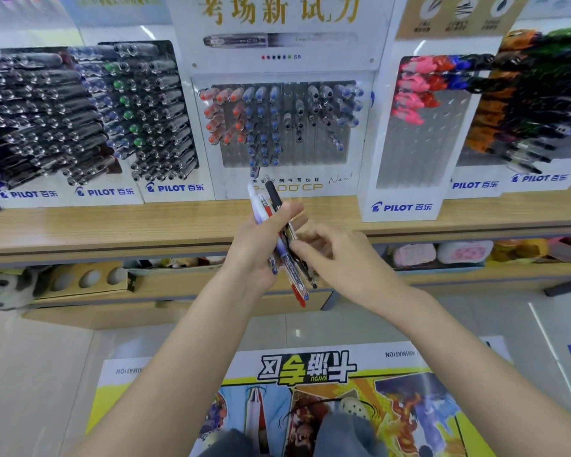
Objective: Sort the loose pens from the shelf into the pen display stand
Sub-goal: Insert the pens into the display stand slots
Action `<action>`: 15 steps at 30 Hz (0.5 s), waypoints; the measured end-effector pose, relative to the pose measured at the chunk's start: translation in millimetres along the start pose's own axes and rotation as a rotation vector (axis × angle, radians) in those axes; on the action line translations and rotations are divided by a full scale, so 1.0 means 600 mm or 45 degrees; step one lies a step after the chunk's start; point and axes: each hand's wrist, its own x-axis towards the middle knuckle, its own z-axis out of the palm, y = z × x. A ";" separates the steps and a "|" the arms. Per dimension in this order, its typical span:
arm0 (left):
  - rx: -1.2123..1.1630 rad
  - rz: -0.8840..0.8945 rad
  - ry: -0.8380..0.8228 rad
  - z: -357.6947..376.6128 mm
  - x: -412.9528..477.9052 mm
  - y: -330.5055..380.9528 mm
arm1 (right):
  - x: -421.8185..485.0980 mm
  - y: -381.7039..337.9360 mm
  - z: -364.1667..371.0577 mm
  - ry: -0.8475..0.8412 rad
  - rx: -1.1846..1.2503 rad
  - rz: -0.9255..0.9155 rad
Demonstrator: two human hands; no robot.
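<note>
My left hand (261,245) grips a bundle of loose pens (285,258), red, blue, black and white, held upright in front of the wooden shelf (112,222). My right hand (340,255) reaches in from the right, its fingertips pinching one pen in the bundle. Straight behind stands the pen display stand (284,127). It holds red pens at its left, blue ones in the middle and dark ones at its right. Many of its lower holes are bare.
Fuller Pilot pen stands flank it on the left (89,117) and right (419,127). Below the shelf sit plush toys (442,253) and a cardboard holder (83,278). A colourful poster (310,400) lies on the floor by my feet.
</note>
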 end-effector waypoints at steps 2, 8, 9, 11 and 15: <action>0.006 -0.002 0.015 0.006 -0.003 -0.006 | -0.006 0.005 -0.004 -0.035 -0.017 0.004; 0.039 0.055 0.040 0.023 -0.015 -0.020 | -0.015 0.017 -0.024 0.042 0.069 0.149; 0.047 0.062 0.043 0.026 -0.016 -0.021 | -0.017 0.019 -0.028 0.069 0.078 0.155; 0.062 0.047 0.061 0.032 -0.017 -0.024 | -0.022 0.022 -0.034 0.109 0.119 0.158; -0.021 0.034 0.105 0.041 -0.018 -0.028 | -0.034 0.028 -0.049 0.335 0.370 0.140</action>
